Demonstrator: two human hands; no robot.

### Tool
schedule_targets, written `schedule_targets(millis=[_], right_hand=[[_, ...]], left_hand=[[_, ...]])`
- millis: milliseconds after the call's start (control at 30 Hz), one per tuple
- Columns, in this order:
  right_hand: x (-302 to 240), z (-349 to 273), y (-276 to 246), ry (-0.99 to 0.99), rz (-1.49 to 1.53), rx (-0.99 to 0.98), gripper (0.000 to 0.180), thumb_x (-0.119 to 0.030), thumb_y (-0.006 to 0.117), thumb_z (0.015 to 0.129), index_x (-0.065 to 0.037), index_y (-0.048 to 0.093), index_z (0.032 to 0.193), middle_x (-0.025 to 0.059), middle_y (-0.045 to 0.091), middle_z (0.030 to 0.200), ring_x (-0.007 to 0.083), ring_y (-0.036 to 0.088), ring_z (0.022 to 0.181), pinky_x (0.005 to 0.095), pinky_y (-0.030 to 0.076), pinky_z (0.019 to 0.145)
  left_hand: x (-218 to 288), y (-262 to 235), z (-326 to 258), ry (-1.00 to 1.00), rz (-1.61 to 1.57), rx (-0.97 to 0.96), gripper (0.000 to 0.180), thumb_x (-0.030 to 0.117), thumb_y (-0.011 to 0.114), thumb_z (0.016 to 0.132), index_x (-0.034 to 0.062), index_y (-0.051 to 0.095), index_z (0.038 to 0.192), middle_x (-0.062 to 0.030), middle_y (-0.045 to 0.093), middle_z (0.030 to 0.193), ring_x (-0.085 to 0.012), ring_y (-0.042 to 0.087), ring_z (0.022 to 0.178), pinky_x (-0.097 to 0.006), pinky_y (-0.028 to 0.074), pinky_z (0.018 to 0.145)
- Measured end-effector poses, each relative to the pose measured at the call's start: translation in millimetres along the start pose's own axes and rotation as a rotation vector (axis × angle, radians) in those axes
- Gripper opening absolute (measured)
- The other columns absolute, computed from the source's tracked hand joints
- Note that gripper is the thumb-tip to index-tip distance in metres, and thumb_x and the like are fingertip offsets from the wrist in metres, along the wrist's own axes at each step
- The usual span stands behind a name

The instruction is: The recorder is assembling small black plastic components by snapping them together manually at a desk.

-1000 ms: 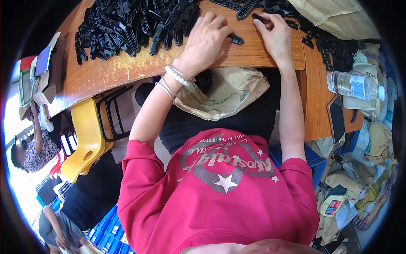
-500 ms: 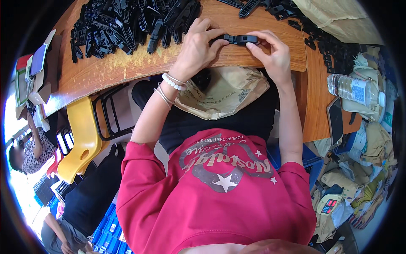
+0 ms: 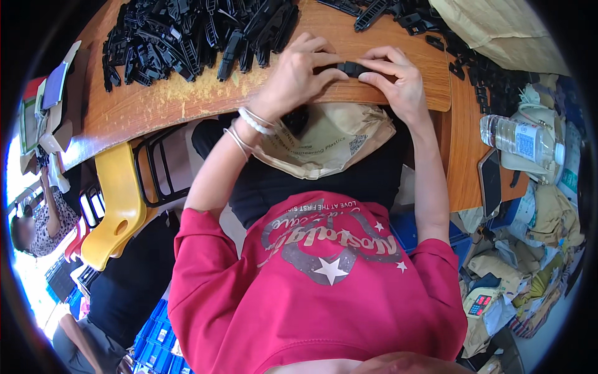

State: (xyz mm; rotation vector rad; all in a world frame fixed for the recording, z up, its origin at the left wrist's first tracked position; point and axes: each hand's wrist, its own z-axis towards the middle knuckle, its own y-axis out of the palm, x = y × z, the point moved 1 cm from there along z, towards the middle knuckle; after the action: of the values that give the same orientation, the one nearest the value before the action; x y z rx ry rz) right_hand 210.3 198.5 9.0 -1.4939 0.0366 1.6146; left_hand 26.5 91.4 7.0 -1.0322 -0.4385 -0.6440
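Observation:
Above the table's front edge, a small black plastic part (image 3: 352, 68) spans the gap between my two hands. My left hand (image 3: 306, 67) pinches its left end between thumb and fingers. Its right end is gripped by the thumb and fingertips of my right hand (image 3: 398, 78). Fingers cover both ends, so only the middle shows. To the left of my hands a large heap of black plastic parts (image 3: 180, 43), some of them ladder-like strips, lies on the wooden table (image 3: 261, 84). A brown paper bag (image 3: 317, 159) sits open on my lap, with something black inside.
More black parts (image 3: 411, 22) lie at the far right, beside a large paper sack (image 3: 498, 31). On the right stand a clear bottle (image 3: 520, 137) and a phone (image 3: 491, 184). A yellow chair (image 3: 115, 206) is at the left, near other people.
Both hands have come closer together, the right one shifting left. My fingers now cover more of the black part, which has dropped slightly toward the table's front edge.

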Motion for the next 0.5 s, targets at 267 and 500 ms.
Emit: schedule_targets(millis=[267,500], right_hand=[[50,57,-42,-0.251,-0.439,0.500,0.029,-0.014,0.062,0.091,-0.014,0.066,0.119,0.0095,0.062,0.118,0.0306,0.055,0.111,0.0377,0.042,0.098],[39,72,-4,-0.091,-0.695,0.488,0.031,-0.014,0.061,0.092,-0.010,0.062,0.122,0.0162,0.051,0.129,0.0358,0.044,0.121,0.0548,0.031,0.097]], left_hand=[[22,11,71,-0.106,0.008,0.122,0.028,0.010,0.062,0.082,-0.0015,0.057,0.107,-0.0200,0.053,0.095,-0.0378,0.056,0.087,-0.045,0.048,0.075],[-5,43,65,-0.029,0.338,0.120,0.031,0.017,0.068,0.083,0.0010,0.059,0.107,-0.0161,0.059,0.098,-0.0316,0.065,0.077,-0.041,0.053,0.067]])
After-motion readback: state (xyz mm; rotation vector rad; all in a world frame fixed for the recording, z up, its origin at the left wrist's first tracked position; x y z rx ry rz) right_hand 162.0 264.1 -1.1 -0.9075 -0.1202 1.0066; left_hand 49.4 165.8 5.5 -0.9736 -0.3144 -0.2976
